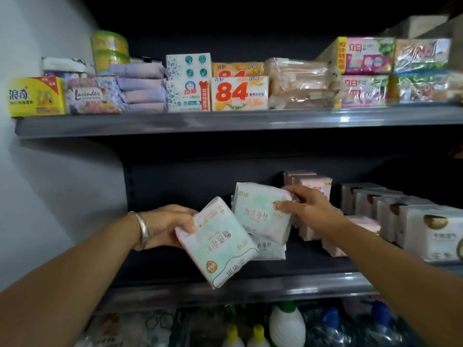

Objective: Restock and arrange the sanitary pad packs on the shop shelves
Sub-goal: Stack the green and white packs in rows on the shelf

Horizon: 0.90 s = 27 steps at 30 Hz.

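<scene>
Both hands work at the middle shelf [225,286], each with a sanitary pad pack of the same pale green and white design. The left hand [167,225] pinches its pack [216,242] by the upper left corner, thumb on the face and fingers behind, so the pack hangs tilted in front of the shelf with its long axis running down and to the right and its print upside down. The right hand [304,205] grips the second pack [261,211] by its right edge, thumb pressed on the front and fingers curled round the back; this pack sits higher and deeper, nearly upright, its lower part over another pack of the same kind [268,249] that already lies on the shelf. The two held packs overlap slightly, the left one in front. Just right of the right hand stand pink packs [315,189], and further right a row of white boxes [426,231]. The open shelf space lies to the left of the lying pack, directly behind the left hand's pack, so the left hand seems better placed to fill it, though its pack would probably need turning upright first. The right hand's pack looks closest to being set down, onto or beside the lying one.
</scene>
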Each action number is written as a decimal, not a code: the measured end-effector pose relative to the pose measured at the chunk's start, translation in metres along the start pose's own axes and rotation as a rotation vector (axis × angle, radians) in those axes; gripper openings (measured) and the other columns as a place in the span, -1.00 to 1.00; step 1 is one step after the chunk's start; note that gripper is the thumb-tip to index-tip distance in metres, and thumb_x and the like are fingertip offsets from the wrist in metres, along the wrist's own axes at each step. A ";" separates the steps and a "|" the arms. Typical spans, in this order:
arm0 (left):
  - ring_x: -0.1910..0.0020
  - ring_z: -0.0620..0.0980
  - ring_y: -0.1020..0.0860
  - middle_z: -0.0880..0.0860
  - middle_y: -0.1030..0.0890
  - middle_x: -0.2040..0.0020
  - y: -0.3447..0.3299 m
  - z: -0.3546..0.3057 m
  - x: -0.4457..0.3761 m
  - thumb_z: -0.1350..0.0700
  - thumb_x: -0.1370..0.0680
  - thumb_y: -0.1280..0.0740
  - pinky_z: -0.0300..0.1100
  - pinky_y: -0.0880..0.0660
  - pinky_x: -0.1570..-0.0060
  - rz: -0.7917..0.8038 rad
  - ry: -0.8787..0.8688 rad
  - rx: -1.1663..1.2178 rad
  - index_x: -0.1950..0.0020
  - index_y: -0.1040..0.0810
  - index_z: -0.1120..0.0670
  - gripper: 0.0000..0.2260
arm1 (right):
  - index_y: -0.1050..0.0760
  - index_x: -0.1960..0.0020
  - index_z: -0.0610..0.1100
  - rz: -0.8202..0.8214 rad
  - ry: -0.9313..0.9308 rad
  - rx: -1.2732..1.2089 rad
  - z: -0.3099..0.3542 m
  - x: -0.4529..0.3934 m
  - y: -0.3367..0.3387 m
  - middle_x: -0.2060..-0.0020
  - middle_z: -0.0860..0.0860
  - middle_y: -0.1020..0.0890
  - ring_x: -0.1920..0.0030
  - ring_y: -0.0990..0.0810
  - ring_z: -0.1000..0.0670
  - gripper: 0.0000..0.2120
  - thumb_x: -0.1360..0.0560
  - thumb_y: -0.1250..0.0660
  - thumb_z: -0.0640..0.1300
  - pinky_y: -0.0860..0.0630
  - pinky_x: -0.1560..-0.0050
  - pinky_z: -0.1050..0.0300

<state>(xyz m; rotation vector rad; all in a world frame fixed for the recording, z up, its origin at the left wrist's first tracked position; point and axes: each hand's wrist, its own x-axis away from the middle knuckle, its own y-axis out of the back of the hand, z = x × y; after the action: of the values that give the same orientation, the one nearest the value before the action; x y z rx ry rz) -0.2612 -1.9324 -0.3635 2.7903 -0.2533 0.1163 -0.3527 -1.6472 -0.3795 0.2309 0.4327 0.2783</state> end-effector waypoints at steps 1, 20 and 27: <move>0.06 0.06 -0.65 0.18 -0.66 0.00 0.001 0.001 -0.006 0.10 -0.06 -0.42 -0.13 -0.59 0.15 -0.012 -0.023 0.022 -0.16 -0.53 0.26 -0.33 | -0.51 -0.13 -0.09 -0.005 0.011 0.006 -0.001 -0.007 0.001 0.11 0.02 -0.59 0.14 -0.58 0.04 -0.71 -0.43 -0.43 -0.21 -0.49 0.31 0.28; 0.10 0.11 -0.64 0.20 -0.68 0.11 0.025 0.012 -0.130 0.20 -0.23 -0.34 -0.09 -0.63 0.25 -0.328 -0.238 0.420 0.00 -0.56 0.26 -0.64 | -0.41 -0.15 0.05 -0.157 0.113 0.409 -0.060 -0.172 -0.007 -0.11 0.01 -0.56 -0.14 -0.53 -0.08 -0.70 -0.45 -0.36 -0.01 -0.36 -0.30 -0.13; -0.03 0.11 -0.62 0.19 -0.67 0.00 0.047 0.030 -0.171 0.13 -0.26 -0.34 0.00 -0.58 0.06 -0.430 -0.251 0.498 -0.08 -0.56 0.21 -0.60 | -0.39 -0.32 -0.23 -0.150 0.126 0.397 -0.073 -0.222 -0.022 -0.25 -0.17 -0.49 -0.23 -0.47 -0.12 -0.64 -0.54 -0.30 -0.20 -0.36 -0.13 0.24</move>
<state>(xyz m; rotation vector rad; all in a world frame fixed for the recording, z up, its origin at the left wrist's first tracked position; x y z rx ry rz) -0.4358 -1.9592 -0.3956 3.2727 0.3737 -0.3177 -0.5737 -1.7250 -0.3659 0.5686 0.6259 0.0570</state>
